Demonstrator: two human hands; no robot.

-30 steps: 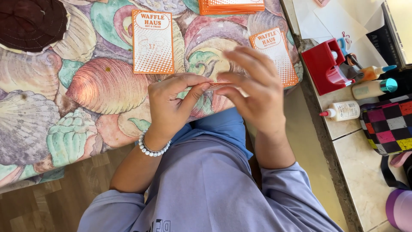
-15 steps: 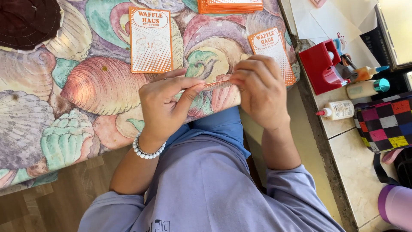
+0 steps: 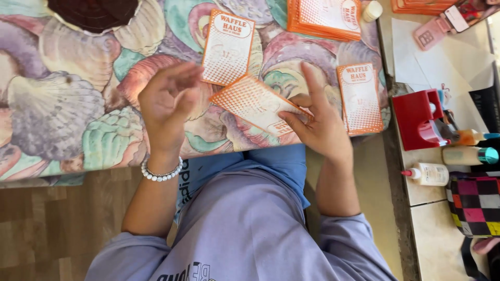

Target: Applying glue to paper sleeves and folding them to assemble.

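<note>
My right hand (image 3: 319, 125) pinches the near corner of an orange-and-white paper bag (image 3: 254, 104), held flat above the shell-patterned cloth (image 3: 57, 109). My left hand (image 3: 165, 101), with a pearl bracelet on its wrist, hovers just left of the bag with fingers loosely curled and holds nothing. One similar bag (image 3: 227, 47) lies on the cloth beyond my hands, and another bag (image 3: 360, 98) lies to the right, near the cloth's edge. A stack of such bags (image 3: 325, 18) sits at the far edge.
A dark round hat (image 3: 94, 13) lies at the far left. To the right stand a red tape dispenser (image 3: 415, 119), a white glue bottle (image 3: 428, 174), a teal-capped bottle (image 3: 469, 155), a checkered pouch (image 3: 475, 203) and a pink device (image 3: 440, 28). Wood floor shows below.
Both hands were pinched together on a bag in front of me. Now my left hand has let go and drawn left, while my right hand holds the bag out flat.
</note>
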